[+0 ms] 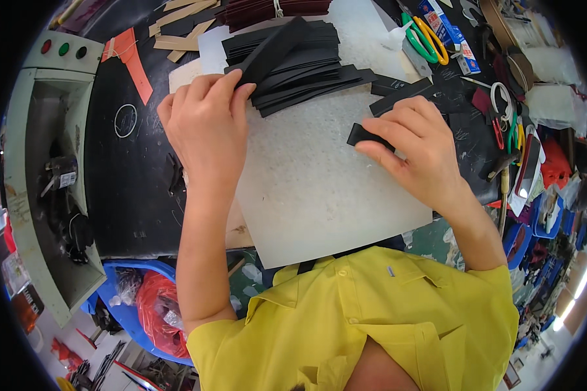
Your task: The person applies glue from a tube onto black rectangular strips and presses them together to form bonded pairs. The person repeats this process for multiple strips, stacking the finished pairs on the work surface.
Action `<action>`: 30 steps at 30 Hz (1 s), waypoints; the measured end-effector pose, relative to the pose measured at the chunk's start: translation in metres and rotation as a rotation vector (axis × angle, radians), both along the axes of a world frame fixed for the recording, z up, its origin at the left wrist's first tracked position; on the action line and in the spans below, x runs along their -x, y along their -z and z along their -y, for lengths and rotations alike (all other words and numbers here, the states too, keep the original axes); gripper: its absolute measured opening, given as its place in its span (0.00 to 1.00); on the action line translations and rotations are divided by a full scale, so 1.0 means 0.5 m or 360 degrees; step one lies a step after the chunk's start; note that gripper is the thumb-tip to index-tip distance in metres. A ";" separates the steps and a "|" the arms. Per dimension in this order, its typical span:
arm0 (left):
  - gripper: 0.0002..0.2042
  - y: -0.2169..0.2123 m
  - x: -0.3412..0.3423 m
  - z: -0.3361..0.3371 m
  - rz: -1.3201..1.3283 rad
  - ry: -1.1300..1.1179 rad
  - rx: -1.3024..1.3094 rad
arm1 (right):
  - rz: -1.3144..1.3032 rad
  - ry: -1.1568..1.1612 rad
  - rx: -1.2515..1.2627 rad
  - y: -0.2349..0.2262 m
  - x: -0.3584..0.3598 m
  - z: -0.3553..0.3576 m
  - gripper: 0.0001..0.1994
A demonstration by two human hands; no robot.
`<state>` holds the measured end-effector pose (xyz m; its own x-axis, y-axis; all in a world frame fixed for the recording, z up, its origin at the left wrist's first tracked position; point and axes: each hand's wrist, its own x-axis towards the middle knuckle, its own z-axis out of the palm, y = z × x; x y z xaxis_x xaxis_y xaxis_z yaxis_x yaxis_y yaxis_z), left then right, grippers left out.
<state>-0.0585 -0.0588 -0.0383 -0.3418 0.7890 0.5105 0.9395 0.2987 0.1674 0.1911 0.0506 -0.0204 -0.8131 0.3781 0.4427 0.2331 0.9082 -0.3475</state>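
Observation:
My left hand (209, 130) pinches the near end of a flat black strip (277, 51), which slants up and away over a pile of similar black strips (313, 85). To the right, my right hand (414, 146) grips another black strip (361, 135) between thumb and fingers. Only a short end of that one shows; the rest is hidden in the hand. Beyond that hand a few loose black strips (398, 96) lie at an angle. A pale, translucent sheet (306, 189) spreads beneath the pile and my hands.
Dark red strips (277, 12) tied in a bundle sit at the back. Scissors with green handles (419, 39) and yellow handles (434, 38) lie back right. Tan strips (182, 32) and an orange piece (132, 62) are back left. A metal box with buttons (62, 52) borders the left.

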 end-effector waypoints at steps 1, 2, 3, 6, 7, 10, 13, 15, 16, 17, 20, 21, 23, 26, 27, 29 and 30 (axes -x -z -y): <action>0.08 0.011 0.000 0.004 -0.0028 0.0040 -0.0083 | -0.0059 -0.0008 -0.0045 0.004 -0.007 -0.003 0.15; 0.07 0.015 -0.001 0.007 -0.0056 0.0078 -0.0166 | -0.0186 0.0153 0.0050 0.010 -0.013 -0.012 0.16; 0.07 0.008 -0.006 0.014 -0.0122 0.0079 -0.0293 | -0.0313 0.0313 0.0144 0.018 -0.016 -0.027 0.18; 0.09 -0.014 -0.036 0.035 -0.0300 0.0421 -0.0551 | -0.0533 0.0586 0.0209 0.047 -0.010 -0.102 0.23; 0.11 -0.013 -0.051 0.051 -0.0286 0.0592 -0.0602 | -0.0546 0.0581 0.0215 0.052 0.000 -0.133 0.25; 0.15 -0.014 -0.097 0.124 -0.0236 0.0936 -0.0465 | -0.0144 0.0591 0.0721 0.039 0.024 -0.157 0.51; 0.20 0.015 -0.131 0.183 -0.0065 0.0930 -0.0326 | -0.0212 0.0530 0.0766 0.065 0.052 -0.169 0.38; 0.21 0.019 -0.143 0.196 0.0143 0.0889 -0.0218 | -0.0327 0.0299 0.0915 0.082 0.047 -0.197 0.29; 0.20 0.014 -0.149 0.205 0.0254 0.0843 -0.0152 | -0.0340 0.0337 0.0981 0.076 0.051 -0.194 0.26; 0.20 0.008 -0.157 0.211 0.0364 0.0798 -0.0087 | -0.0355 0.0378 0.1045 0.067 0.052 -0.188 0.23; 0.17 -0.019 -0.206 0.221 0.1193 0.0558 -0.0063 | -0.0576 0.0323 0.1299 0.047 0.041 -0.157 0.19; 0.13 -0.018 -0.217 0.224 0.1485 0.0448 -0.0035 | -0.0520 0.0419 0.1254 0.015 0.031 -0.123 0.19; 0.12 -0.007 -0.230 0.226 0.1807 0.0209 0.0023 | -0.0385 0.0534 0.1254 -0.019 -0.006 -0.076 0.17; 0.09 -0.005 -0.244 0.222 0.1928 0.0013 0.0026 | -0.0273 0.0431 0.1376 -0.011 -0.078 0.000 0.21; 0.09 -0.003 -0.245 0.220 0.1859 0.0029 0.0010 | -0.0260 0.0370 0.1414 -0.013 -0.094 0.027 0.24; 0.08 -0.002 -0.245 0.217 0.1772 0.0037 -0.0003 | 0.0095 0.0306 0.0963 -0.035 -0.119 0.070 0.19; 0.08 0.001 -0.246 0.218 0.1748 0.0022 -0.0002 | 0.0267 0.0262 0.0737 -0.038 -0.124 0.086 0.17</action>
